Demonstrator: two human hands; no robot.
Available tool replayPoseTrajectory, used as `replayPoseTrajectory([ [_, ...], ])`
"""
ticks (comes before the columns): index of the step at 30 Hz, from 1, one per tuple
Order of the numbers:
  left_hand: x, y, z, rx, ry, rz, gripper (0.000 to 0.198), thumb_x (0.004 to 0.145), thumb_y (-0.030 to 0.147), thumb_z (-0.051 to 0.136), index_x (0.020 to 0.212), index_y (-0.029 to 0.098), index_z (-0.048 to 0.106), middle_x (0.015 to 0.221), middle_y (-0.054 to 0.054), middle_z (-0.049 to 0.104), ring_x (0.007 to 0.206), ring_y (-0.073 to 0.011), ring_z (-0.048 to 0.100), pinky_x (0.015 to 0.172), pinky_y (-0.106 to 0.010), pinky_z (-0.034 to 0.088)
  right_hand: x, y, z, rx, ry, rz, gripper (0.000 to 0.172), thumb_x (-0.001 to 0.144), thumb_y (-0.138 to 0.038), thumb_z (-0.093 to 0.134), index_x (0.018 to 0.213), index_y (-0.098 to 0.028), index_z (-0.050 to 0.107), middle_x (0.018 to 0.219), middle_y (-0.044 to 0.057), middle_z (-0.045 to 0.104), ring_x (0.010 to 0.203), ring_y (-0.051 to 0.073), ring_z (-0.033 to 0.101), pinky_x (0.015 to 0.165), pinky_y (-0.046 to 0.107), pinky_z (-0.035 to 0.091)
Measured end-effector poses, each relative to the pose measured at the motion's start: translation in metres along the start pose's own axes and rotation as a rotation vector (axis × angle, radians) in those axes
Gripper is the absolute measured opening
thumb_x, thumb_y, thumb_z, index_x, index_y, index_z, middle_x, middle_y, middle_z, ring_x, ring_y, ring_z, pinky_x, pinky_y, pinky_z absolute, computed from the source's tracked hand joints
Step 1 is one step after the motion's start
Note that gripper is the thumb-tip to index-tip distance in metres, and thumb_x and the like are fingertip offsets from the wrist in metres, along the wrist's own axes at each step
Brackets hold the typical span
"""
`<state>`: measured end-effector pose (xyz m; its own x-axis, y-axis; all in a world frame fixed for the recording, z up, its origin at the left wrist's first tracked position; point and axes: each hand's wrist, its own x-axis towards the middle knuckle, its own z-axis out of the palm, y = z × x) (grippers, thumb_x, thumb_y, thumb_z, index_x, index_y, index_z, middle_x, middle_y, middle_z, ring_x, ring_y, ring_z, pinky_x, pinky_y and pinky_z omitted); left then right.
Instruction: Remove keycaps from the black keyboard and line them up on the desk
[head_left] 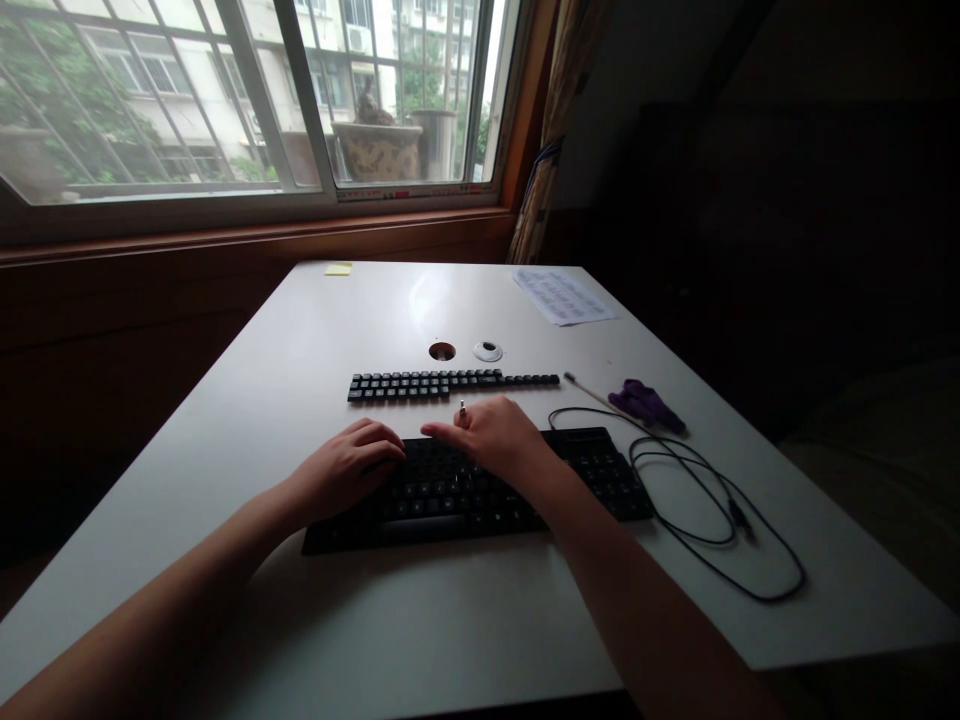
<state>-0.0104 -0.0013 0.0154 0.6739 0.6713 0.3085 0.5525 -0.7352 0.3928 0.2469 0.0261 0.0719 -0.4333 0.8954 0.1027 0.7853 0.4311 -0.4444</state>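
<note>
White table [225, 420], black keyboard [491, 495], seemingly part-bare

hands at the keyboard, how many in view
2: left hand at the keyboard's left part, right hand over its middle.

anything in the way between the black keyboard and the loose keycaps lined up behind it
Only the right hand, over the far edge of the black keyboard, partly intrudes. Nothing else visible stands between the keyboard's left part and the loose keycaps; the purple cloth lies off right.
</note>
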Motion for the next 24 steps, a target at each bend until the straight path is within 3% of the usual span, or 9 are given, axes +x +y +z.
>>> replayPoseTrajectory([
  [3, 0.000, 0.000, 0.000, -0.005, 0.006, 0.005, 0.019, 0.096, 0.016, 0.053, 0.109, 0.022, 0.066, 0.110, -0.008, 0.064, 0.101, -0.0212, 0.057, 0.089, -0.037, 0.050, -0.001, 0.003, 0.000, 0.047, -0.022, 0.017, 0.070, 0.084, -0.076, 0.048, 0.046, -0.018, 0.053, 0.043, 0.002, 0.052, 0.043, 0.010, 0.043, 0.050, 0.028, 0.023],
  [9, 0.000, 0.000, 0.000, 0.001, 0.010, 0.015, 0.019, 0.095, 0.015, 0.053, 0.108, 0.022, 0.066, 0.110, -0.008, 0.064, 0.101, -0.0210, 0.058, 0.089, -0.036, 0.050, 0.003, 0.022, 0.005, 0.426, -0.144, 0.176, 0.062, 0.078, -0.076, 0.057, 0.060, -0.017, 0.066, 0.050, 0.003, 0.063, 0.043, 0.012, 0.057, 0.047, 0.024, 0.038],
  [15, 0.001, 0.000, -0.001, -0.002, 0.001, 0.016, 0.019, 0.096, 0.015, 0.053, 0.107, 0.022, 0.066, 0.110, -0.007, 0.064, 0.101, -0.0207, 0.058, 0.090, -0.036, 0.049, 0.008, 0.032, 0.005, 0.507, -0.176, 0.237, 0.064, 0.077, -0.077, 0.057, 0.060, -0.016, 0.067, 0.050, 0.005, 0.064, 0.043, 0.014, 0.059, 0.046, 0.024, 0.042],
  [18, 0.001, 0.000, -0.001, -0.002, -0.003, 0.015, 0.019, 0.096, 0.015, 0.053, 0.108, 0.022, 0.065, 0.110, -0.007, 0.064, 0.102, -0.0207, 0.057, 0.090, -0.037, 0.049, 0.005, 0.028, 0.004, 0.417, -0.148, 0.158, 0.062, 0.080, -0.074, 0.056, 0.058, -0.017, 0.065, 0.048, 0.003, 0.061, 0.042, 0.012, 0.055, 0.046, 0.024, 0.037],
  [24, 0.000, 0.000, 0.000, 0.009, 0.008, 0.009, 0.019, 0.095, 0.015, 0.054, 0.109, 0.022, 0.066, 0.110, -0.008, 0.064, 0.101, -0.0210, 0.058, 0.089, -0.036, 0.050, -0.002, 0.003, 0.006, 0.000, 0.034, -0.193, 0.064, 0.087, -0.066, 0.054, 0.046, -0.017, 0.052, 0.045, 0.000, 0.048, 0.047, 0.009, 0.037, 0.051, 0.029, 0.021],
])
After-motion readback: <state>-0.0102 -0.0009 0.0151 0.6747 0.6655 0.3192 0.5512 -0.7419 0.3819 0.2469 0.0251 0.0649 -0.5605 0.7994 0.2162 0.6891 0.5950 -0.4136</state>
